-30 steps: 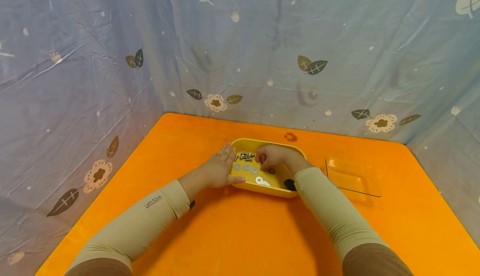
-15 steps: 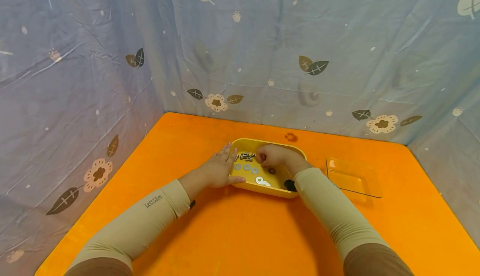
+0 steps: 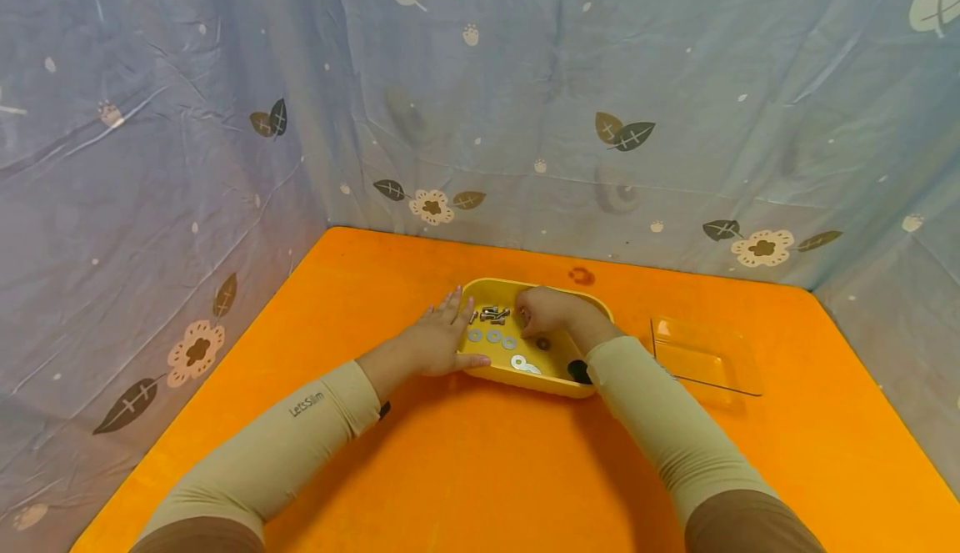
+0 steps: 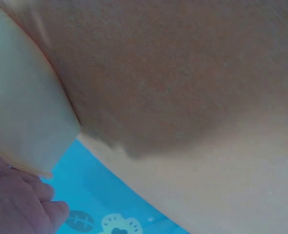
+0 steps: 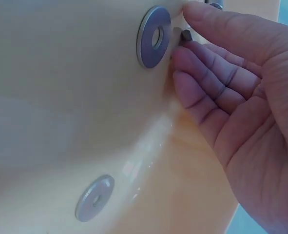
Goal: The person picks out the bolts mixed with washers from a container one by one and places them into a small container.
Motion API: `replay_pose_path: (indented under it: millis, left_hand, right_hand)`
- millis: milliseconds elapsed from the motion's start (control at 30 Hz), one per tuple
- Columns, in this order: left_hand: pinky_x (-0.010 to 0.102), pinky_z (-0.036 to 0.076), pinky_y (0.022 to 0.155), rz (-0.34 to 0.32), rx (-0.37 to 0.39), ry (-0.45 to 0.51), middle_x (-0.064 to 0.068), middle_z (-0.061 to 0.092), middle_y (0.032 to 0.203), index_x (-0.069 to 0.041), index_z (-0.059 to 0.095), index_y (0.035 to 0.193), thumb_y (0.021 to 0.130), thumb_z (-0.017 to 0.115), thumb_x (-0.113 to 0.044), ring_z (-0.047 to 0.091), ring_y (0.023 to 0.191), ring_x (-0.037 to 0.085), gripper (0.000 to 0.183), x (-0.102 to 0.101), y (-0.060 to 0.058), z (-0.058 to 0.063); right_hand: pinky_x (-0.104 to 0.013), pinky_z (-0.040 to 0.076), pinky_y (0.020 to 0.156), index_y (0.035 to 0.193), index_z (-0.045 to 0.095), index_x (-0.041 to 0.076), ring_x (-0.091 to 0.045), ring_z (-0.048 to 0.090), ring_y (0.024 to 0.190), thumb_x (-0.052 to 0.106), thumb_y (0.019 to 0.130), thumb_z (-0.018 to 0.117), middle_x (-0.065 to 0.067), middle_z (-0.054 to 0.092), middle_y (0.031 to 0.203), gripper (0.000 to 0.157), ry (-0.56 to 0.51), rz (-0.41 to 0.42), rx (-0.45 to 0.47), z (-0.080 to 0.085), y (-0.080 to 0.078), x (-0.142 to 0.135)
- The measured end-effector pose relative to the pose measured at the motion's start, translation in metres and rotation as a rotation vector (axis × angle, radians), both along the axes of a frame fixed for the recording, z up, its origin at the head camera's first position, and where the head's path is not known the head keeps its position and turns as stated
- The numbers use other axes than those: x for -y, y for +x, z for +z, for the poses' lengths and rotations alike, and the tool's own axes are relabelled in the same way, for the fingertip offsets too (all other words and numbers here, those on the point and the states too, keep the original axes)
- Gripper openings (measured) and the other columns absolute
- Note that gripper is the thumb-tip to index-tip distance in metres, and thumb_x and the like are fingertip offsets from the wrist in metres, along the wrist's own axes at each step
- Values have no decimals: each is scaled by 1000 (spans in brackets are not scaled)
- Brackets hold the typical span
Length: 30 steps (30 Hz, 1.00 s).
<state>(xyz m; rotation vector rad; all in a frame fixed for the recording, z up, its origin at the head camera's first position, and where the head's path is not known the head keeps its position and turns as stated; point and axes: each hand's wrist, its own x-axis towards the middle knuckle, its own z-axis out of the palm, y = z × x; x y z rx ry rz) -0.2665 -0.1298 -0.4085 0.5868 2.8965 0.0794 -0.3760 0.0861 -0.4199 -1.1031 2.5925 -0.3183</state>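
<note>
In the head view, my left hand (image 3: 435,341) lies with straight, spread fingers along the left end of a yellow tray (image 3: 528,381), thumb over its front rim. My right hand (image 3: 553,311) reaches into the tray, fingers curled. The right wrist view shows a small metal piece (image 5: 186,35), apparently a bolt end, between its thumb and fingertips; the rest is hidden. Several bolts (image 3: 493,314) lie heaped left of that hand. Flat washers (image 3: 493,336) sit in front of them, and a darker washer (image 3: 543,343) lies below the fingers. The left wrist view is mostly filled by blurred skin.
A clear plastic lid or shallow tray (image 3: 705,357) lies right of the yellow tray on the orange table (image 3: 480,470). A black object (image 3: 580,371) shows by the right wrist. Patterned curtains (image 3: 495,103) hang around the table's back and sides.
My right hand has shifted very slightly right, away from the bolts, its fingers still curled. The left hand and the tray stay where they were.
</note>
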Motion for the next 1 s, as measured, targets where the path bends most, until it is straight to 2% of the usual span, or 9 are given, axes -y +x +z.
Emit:
replay_pose_path:
  millis: [67, 167, 333, 400, 500, 600, 700, 867, 1000]
  left_hand:
    - [48, 11, 110, 0, 2, -1, 18, -11, 151, -8, -3, 147, 78, 36, -75, -3, 139, 28, 104, 0, 0, 0]
    - [48, 12, 110, -4, 1, 0, 18, -11, 151, -7, -3, 147, 78, 35, -75, -2, 139, 29, 104, 0, 0, 1]
    - [48, 12, 110, -9, -5, 0, 19, -10, 151, -6, -3, 147, 79, 36, -75, 0, 139, 30, 103, 0, 0, 1]
    - [48, 12, 110, -9, -7, -2, 19, -10, 151, -6, -3, 147, 79, 36, -75, 0, 139, 31, 103, 0, 0, 1]
    - [48, 13, 110, -12, -9, -11, 20, -9, 151, -6, -2, 147, 78, 34, -76, 0, 139, 31, 104, 1, -1, 1]
    - [48, 13, 110, -16, -8, -20, 20, -10, 151, -6, -2, 147, 77, 31, -78, -1, 139, 30, 105, 1, -1, 0]
    - [48, 13, 109, -19, -5, -25, 20, -11, 150, -6, -3, 147, 76, 29, -79, -2, 139, 30, 106, 1, 0, 0]
    - [48, 14, 109, -20, -8, -17, 20, -11, 150, -6, -3, 147, 77, 31, -77, -1, 139, 30, 105, 0, 0, 0]
    - [48, 13, 109, -18, -14, -6, 20, -10, 150, -6, -2, 147, 78, 34, -76, 0, 139, 31, 104, 0, 0, 1]
  right_hand:
    - [-22, 33, 50, 78, 57, 4, -12, 38, 53, 6, 72, 68, 2, 39, 59, 13, 4, 7, -1, 1, 0, 1]
    - [-21, 31, 49, 75, 56, 4, -12, 33, 51, 1, 72, 64, 3, 35, 57, 10, 9, 8, 24, 1, -1, 2]
    - [-20, 41, 51, 83, 61, 3, -9, 45, 50, 2, 76, 67, 2, 45, 59, 9, -30, 12, 116, -1, 0, 1]
    - [-21, 45, 53, 82, 62, 4, -10, 50, 53, 3, 77, 67, 2, 50, 63, 7, -44, 22, 122, -2, 0, 2]
    - [-21, 45, 56, 80, 64, 7, -10, 52, 58, 3, 79, 65, 1, 55, 69, 4, -44, 59, 71, -3, 1, 3]
    - [-22, 44, 60, 78, 66, 9, -10, 50, 64, 1, 79, 64, 2, 58, 73, 8, -34, 108, -10, -2, 1, 6]
    - [-23, 44, 64, 77, 67, 9, -10, 50, 68, 0, 78, 64, 3, 59, 75, 9, -29, 126, -48, -1, 2, 9]
    - [-23, 41, 60, 79, 62, 7, -12, 46, 64, -1, 78, 64, 1, 55, 70, 8, -69, 59, 10, -3, 1, 9]
    - [-22, 40, 59, 98, 58, 4, -12, 46, 62, 0, 79, 64, 1, 52, 70, 21, -142, -16, 95, -7, -4, 7]
